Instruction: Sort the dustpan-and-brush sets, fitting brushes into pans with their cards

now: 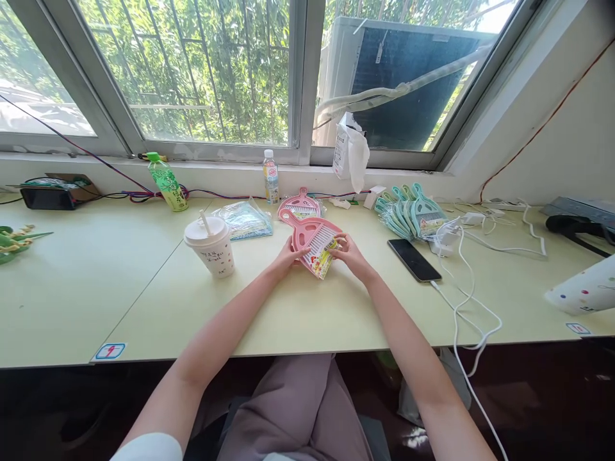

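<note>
Above the table I hold a small pink dustpan and brush set point(314, 232) with white bristles and a yellow printed label, tilted toward me. My left hand point(287, 255) is closed on its lower left edge. At its right edge, by the label, the fingers of my right hand point(350, 253) pinch it. Just behind it lies another pink dustpan set point(303, 203) in clear wrap. Left of that is a flat stack of clear plastic bags point(246, 219). Several mint green dustpan sets point(416, 210) lie piled to the right.
A lidded white cup point(210, 248) with a straw stands left of my hands. Behind are a green bottle point(167, 182) and a clear bottle point(271, 177). On the right lie a black phone point(414, 260) and white cables point(473, 282), which hang over the table's front edge.
</note>
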`<action>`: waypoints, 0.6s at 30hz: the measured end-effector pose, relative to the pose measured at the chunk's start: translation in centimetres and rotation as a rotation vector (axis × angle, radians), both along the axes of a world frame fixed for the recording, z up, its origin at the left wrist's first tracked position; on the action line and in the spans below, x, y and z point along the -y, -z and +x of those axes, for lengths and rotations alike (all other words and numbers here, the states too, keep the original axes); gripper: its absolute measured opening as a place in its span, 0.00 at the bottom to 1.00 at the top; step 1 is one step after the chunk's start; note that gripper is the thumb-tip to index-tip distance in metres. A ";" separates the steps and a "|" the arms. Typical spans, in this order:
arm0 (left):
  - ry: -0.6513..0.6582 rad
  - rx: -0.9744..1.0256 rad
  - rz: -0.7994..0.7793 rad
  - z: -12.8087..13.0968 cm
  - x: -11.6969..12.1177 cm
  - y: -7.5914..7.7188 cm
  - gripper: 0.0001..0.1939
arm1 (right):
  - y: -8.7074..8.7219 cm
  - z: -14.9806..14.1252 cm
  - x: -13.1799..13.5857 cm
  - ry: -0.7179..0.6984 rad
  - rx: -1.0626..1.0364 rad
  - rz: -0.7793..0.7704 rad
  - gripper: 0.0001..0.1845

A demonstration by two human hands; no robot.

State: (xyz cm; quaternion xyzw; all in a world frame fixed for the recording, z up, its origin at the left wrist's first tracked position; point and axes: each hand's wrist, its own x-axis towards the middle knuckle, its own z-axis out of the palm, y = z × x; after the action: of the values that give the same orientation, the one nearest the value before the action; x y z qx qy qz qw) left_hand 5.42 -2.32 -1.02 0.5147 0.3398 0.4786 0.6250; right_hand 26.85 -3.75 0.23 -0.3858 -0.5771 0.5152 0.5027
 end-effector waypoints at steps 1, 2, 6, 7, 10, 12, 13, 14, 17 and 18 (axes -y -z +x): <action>0.006 -0.008 -0.005 0.0 0.1 -0.1 0.42 | 0.2 -0.2 0.0 0.037 0.042 0.014 0.29; 0.010 -0.015 -0.010 0.0 0.2 -0.2 0.42 | 0.3 -0.2 -0.1 0.090 0.073 0.035 0.29; 0.030 -0.020 0.020 0.1 0.3 -0.3 0.44 | 0.8 -0.4 -0.4 0.270 0.202 0.176 0.30; 0.042 -0.010 0.038 0.1 0.2 -0.3 0.45 | 0.9 -0.5 -0.3 0.308 0.245 0.219 0.30; 0.061 0.010 0.071 0.1 0.2 -0.4 0.45 | 1.1 -0.9 0.0 0.417 0.343 0.321 0.29; 0.046 -0.004 0.063 -0.1 0.2 -0.5 0.45 | 1.0 -1.1 0.1 0.494 0.384 0.348 0.31; 0.036 -0.013 0.056 -0.2 0.2 -0.6 0.45 | 1.0 -1.1 0.2 0.537 0.386 0.343 0.33; 0.028 -0.018 0.050 -0.3 0.2 -0.6 0.45 | 0.9 -1.1 0.2 0.582 0.366 0.321 0.35; 0.023 -0.004 0.053 -0.5 0.2 -0.7 0.45 | 0.8 -0.9 -0.1 0.523 0.168 0.106 0.35; 0.027 0.003 0.061 -0.5 0.2 -0.8 0.46 | 0.9 -0.8 -0.2 0.395 0.087 -0.004 0.34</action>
State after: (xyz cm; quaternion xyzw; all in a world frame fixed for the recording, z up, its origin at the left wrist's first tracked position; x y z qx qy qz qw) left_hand 4.95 -2.51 -0.24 0.5373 0.3173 0.4809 0.6159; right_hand 26.00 -3.54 -0.67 -0.5144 -0.5104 0.3903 0.5679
